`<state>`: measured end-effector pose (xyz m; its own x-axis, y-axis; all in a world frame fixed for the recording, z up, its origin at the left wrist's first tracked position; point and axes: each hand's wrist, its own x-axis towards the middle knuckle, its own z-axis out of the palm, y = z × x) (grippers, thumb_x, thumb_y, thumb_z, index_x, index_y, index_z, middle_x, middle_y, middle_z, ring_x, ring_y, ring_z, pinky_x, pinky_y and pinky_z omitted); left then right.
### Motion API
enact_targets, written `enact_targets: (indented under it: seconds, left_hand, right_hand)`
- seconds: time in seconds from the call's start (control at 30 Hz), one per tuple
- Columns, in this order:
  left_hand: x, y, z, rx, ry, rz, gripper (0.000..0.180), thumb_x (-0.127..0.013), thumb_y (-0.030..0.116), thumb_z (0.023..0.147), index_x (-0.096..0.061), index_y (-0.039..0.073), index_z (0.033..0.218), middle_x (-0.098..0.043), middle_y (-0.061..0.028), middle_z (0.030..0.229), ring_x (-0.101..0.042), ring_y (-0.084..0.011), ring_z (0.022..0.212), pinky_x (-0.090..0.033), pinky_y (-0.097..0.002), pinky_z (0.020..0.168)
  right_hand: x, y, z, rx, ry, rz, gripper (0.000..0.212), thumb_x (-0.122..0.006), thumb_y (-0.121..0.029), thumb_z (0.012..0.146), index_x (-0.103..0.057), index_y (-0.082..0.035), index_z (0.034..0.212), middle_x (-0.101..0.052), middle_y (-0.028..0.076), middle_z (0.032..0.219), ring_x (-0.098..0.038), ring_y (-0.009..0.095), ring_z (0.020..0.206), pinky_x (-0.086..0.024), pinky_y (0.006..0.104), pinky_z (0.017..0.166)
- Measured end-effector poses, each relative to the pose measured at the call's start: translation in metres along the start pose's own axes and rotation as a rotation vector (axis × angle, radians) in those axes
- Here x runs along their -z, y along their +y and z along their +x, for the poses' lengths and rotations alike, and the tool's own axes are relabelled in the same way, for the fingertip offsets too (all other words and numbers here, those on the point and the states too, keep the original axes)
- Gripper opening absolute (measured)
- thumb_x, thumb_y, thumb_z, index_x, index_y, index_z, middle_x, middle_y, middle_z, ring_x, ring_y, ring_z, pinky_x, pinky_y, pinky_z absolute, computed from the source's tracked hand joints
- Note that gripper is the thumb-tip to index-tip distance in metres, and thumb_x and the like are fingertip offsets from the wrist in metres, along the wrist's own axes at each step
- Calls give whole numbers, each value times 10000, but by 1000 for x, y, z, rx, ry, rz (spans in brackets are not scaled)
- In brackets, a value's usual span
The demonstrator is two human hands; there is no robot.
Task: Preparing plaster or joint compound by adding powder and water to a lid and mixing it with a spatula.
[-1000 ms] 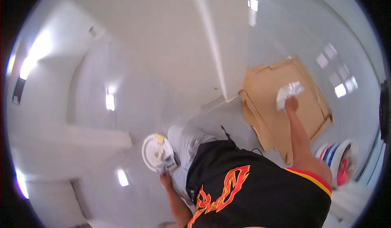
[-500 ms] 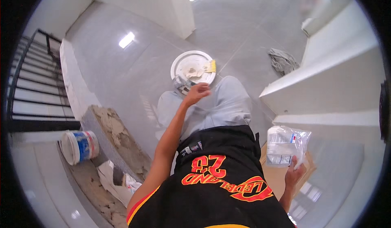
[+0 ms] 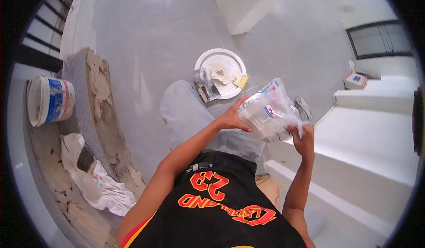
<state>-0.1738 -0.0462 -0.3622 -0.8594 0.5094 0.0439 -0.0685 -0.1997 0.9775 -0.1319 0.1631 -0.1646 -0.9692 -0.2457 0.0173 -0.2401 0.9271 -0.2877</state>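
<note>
A clear plastic bag (image 3: 265,113) with white contents and printing hangs over my lap between both hands. My left hand (image 3: 233,117) is closed on its left side, thumb toward me. Its loose end is pinched by my right hand (image 3: 304,141). Beyond my knees lies a round white lid (image 3: 206,58) bearing a smear of off-white paste (image 3: 220,74). A yellow notched spreader (image 3: 240,80) rests at the lid's right edge. On the near left edge sits a flat dark-bladed tool (image 3: 209,92), partly covered by crumpled grey plastic (image 3: 201,77).
To my left, a white bucket (image 3: 52,101) with a blue band stands by a mortar-crusted ledge (image 3: 99,88). A white cloth (image 3: 95,181) lies nearer. White steps (image 3: 372,128) rise at right, with a small box (image 3: 355,80) on them. A grey rag (image 3: 303,108) is behind the bag.
My right hand has brought the bag from the far right to above my lap. My left hand has left the lid and taken hold of the bag. The view has turned rightward.
</note>
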Motion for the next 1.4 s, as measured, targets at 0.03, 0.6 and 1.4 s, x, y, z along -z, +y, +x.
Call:
enact_targets:
  seconds: [0.03,0.6,1.4]
  left_hand:
    - [7,-7,3,-3,27,-17,1181,-882,265,415,-198,63,1356,-400,-130,1279,-370,-237,1196,-277,-342,1020]
    - [31,-118,29,295,587,-197,1051,-840,389,510,-253,50,1313,-469,-151,1213,-456,-258,1131,-356,-352,970]
    - [20,-144,27,576,569,-144,1155,-788,476,559,-114,2,1370,-370,-220,1309,-385,-305,1213,-317,-336,993]
  right_hand:
    - [-10,5,19,-21,-3,113,186,-620,-185,793,-614,-6,744,-570,147,622,-550,316,583,-412,370,551]
    - [-215,65,166,-338,-5,603,211,-574,-176,846,-619,30,851,-569,12,667,-487,80,638,-408,247,598]
    - [-251,93,191,-295,-235,341,201,-539,-167,870,-638,8,858,-603,-14,726,-486,61,627,-397,227,565]
